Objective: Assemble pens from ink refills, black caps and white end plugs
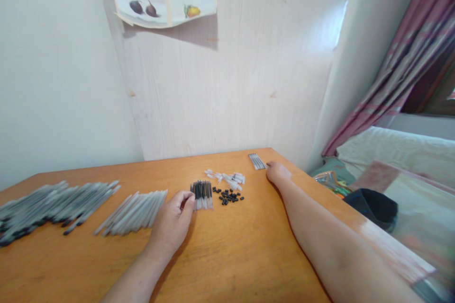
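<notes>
My left hand (177, 215) rests on the wooden table with thumb and index finger pinched together. It is beside the left edge of a row of pen refills (202, 194) with dark upper ends; whatever is in the pinch is too small to make out. Far to the right, my right hand (279, 173) reaches out, fingers curled together at the near end of a small row of pens (257, 161). Its fingertips come up against the rightmost pen, and I cannot tell whether they grip it. Small black plugs (229, 197) and whitish, clear caps (232, 180) lie scattered between the hands.
Translucent pen barrels (133, 213) lie left of my left hand. Beyond them spreads a large pile of black-ended pens (53, 208). The table (227, 255) meets a pale wall at the back. Past its right edge are a dark open bag (371, 206) and a bed.
</notes>
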A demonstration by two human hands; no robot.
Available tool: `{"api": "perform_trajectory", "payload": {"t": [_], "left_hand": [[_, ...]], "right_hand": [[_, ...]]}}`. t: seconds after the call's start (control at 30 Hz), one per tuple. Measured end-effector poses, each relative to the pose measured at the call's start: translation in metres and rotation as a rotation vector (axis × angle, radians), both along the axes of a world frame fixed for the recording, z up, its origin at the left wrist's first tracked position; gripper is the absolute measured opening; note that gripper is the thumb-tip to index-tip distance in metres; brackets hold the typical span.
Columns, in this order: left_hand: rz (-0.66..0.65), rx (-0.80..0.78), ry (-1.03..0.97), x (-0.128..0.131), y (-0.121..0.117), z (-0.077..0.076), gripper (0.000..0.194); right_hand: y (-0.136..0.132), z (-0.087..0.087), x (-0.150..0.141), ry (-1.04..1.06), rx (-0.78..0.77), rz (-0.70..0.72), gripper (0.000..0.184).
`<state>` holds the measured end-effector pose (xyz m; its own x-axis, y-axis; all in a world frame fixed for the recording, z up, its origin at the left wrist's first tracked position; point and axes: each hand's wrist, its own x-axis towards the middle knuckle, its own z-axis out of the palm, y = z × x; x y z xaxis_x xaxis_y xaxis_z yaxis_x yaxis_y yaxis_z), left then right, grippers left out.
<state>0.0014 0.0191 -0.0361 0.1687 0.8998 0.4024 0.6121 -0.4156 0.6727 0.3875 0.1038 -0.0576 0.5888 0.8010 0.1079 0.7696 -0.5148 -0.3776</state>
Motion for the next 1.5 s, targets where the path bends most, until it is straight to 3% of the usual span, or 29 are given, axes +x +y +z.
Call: {"api": "perform_trajectory", "payload": {"t": [0.6,1.5], "left_hand": [[0.023,0.054,-0.04,-0.002,0.002,0.004,0.032],[0.029,0.076,-0.048,-0.002,0.003,0.005,0.031]], "right_hand": [[-0.007,-0.001,0.01,0.063,0.095,-0.062,0.043],[-0.007,-0.001,-0.002,-0.017,-0.001,-0.002,0.038]]}}
